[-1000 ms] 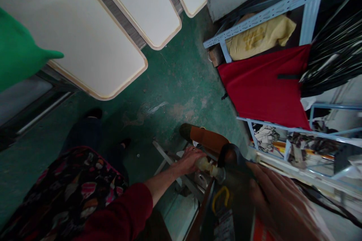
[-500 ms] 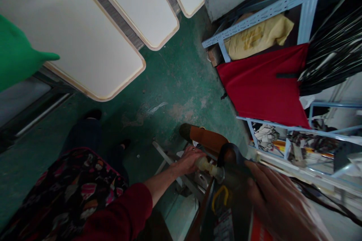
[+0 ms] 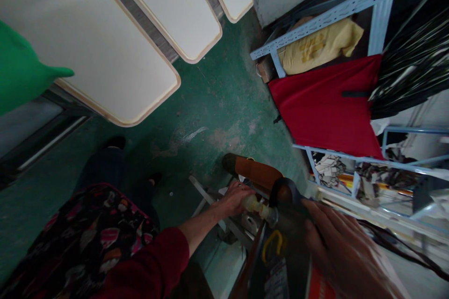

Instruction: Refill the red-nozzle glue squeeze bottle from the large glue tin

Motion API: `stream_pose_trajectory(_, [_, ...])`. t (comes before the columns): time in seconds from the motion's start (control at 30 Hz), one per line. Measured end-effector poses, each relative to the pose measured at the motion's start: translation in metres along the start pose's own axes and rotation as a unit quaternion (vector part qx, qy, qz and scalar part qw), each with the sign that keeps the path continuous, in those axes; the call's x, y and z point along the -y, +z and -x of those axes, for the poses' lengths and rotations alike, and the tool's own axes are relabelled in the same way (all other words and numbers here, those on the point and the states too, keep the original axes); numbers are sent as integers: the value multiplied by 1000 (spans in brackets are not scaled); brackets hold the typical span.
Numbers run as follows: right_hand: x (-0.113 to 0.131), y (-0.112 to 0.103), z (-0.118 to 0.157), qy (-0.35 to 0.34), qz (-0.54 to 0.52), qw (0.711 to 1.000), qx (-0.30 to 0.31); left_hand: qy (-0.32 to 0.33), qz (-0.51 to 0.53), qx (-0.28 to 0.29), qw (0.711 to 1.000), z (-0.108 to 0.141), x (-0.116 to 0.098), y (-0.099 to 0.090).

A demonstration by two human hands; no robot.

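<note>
My left hand (image 3: 238, 197), at the end of a dark red sleeve, has curled fingers among metal parts beside a pale translucent knob (image 3: 259, 209). Whatever is between its fingers is hidden. My right hand (image 3: 351, 247) lies with extended fingers against the side of a dark machine body (image 3: 293, 231), which has a yellow hook-shaped mark, a label and an orange-red panel. Above the knob, a brown curved piece with a dark rounded end (image 3: 257, 171) juts out over the floor.
White boards with tan edges (image 3: 122, 56) lie at the upper left, near a green object (image 3: 24, 70). Blue metal shelving (image 3: 380, 23) at the right holds a yellow sack (image 3: 319, 49), with red cloth (image 3: 329, 107) below. A patterned apron (image 3: 94, 238) and feet show at the lower left.
</note>
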State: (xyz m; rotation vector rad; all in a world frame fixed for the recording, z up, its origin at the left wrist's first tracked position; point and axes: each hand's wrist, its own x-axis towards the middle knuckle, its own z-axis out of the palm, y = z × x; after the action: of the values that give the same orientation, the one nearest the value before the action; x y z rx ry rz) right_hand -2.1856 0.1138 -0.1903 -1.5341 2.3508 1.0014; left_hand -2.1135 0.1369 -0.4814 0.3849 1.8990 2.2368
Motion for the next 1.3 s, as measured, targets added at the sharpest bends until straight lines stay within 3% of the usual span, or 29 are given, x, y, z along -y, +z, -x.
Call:
stream_pose_trajectory(0.13, [-1, 2, 1, 2, 1, 1000, 9, 14, -4, -19, 1000, 2, -3, -3])
stream_pose_trajectory(0.7, [-1, 6, 0, 3, -2, 1000, 14, 4, -8, -9, 1000, 1, -6, -5])
stream_pose_trajectory(1.0, [3, 2, -3, 23, -6, 998, 51, 2, -13, -12, 1000, 3, -3, -3])
stream_pose_trajectory(1.17, [2, 6, -2, -9, 5, 1000, 12, -3, -21, -6, 1000, 1, 1, -1])
stream_pose_trajectory(1.3, [2, 4, -1, -12, 20, 999, 24, -19, -24, 4, 1000, 0, 2, 0])
